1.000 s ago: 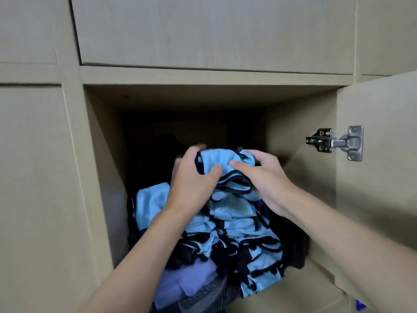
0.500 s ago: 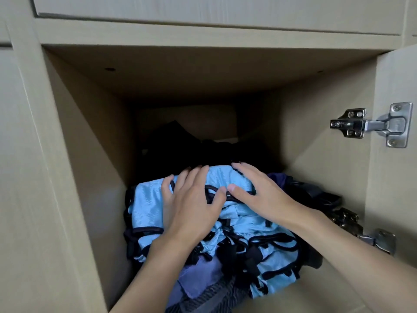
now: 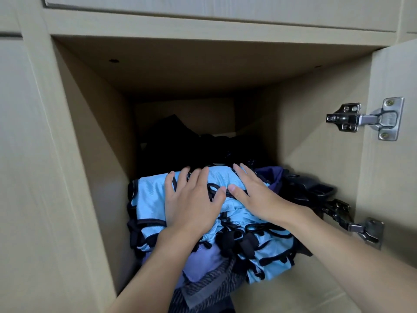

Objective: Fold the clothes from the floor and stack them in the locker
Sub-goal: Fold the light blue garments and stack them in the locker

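Inside the locker (image 3: pixel 94 136), near its front edge, lying folded on top of the stack (image 3: pixel 270 251): the light blue garment (image 3: pixel 149 195), black-trimmed. Pressed flat from above by both hands, left hand (image 3: pixel 191 204) and right hand (image 3: pixel 255 197), fingers straight and spread, gripping nothing, thumbs almost touching at the middle. Directly beneath the palms, not off to either side, and equally near to both.

Long axis across the locker, left wall to right wall, with the far edge toward the locker's back, just past the fingertips (image 3: pixel 204 171). Deeper in the locker, dark clothes (image 3: pixel 180 143), hard to make out. Lower in the stack, spilling over the locker's front lip, a purple garment (image 3: pixel 203 258) and a grey striped garment (image 3: pixel 209 288).

Probably a matter now of lifting straight off and drawing back out of the locker without dragging the top layer forward.
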`<control>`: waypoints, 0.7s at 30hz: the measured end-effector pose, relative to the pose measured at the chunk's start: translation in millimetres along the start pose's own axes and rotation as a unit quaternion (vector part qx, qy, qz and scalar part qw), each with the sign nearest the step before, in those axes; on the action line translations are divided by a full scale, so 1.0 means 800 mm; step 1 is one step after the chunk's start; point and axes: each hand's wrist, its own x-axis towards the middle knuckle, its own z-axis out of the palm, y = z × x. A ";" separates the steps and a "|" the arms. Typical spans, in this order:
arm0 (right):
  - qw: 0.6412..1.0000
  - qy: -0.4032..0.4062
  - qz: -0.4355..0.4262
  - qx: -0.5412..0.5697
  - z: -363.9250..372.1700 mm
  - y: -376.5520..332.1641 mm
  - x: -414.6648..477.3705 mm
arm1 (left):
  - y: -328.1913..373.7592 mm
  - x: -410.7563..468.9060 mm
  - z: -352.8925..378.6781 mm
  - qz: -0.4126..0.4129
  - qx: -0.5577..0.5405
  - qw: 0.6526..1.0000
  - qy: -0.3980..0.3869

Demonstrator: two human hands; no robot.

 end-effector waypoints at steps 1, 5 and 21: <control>1.000 0.007 0.005 0.005 0.001 -0.002 -0.003 | 0.000 0.000 -0.001 -0.002 -0.002 1.000 -0.007; 0.999 0.052 0.011 -0.001 -0.001 -0.015 -0.014 | 0.003 0.008 -0.013 -0.016 -0.012 0.999 -0.038; 0.998 0.049 0.033 -0.023 -0.047 -0.069 -0.084 | 0.015 -0.008 -0.093 -0.007 -0.083 0.996 -0.035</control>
